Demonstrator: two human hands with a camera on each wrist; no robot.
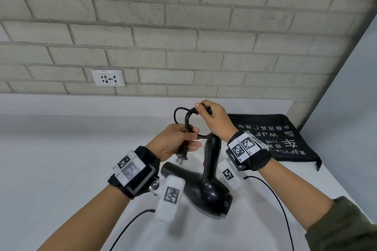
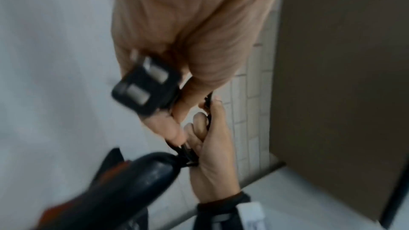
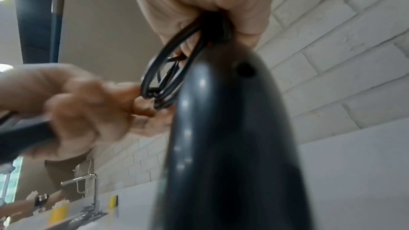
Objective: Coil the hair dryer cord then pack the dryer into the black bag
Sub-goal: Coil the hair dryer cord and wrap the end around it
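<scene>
The black hair dryer [image 1: 204, 185] hangs low over the white counter [image 1: 61, 159], handle up, its handle [image 3: 221, 137] filling the right wrist view. Its black cord [image 1: 188, 121] is gathered in loops above the handle. My right hand [image 1: 212, 117] grips the top of the loops [image 3: 163, 76]. Lower on the coil, my left hand [image 1: 177, 140] pinches the cord, and the plug [image 1: 183, 153] sticks out under its fingers; its two prongs [image 2: 146, 83] show in the left wrist view. The black bag [image 1: 275, 138] lies flat to the right.
A brick wall with a white socket plate [image 1: 108, 78] runs along the back of the counter. The counter's right edge lies just past the bag. Thin black wrist-camera cables [image 1: 275, 206] trail toward me. A tap and sink [image 3: 88, 198] show far off in the right wrist view.
</scene>
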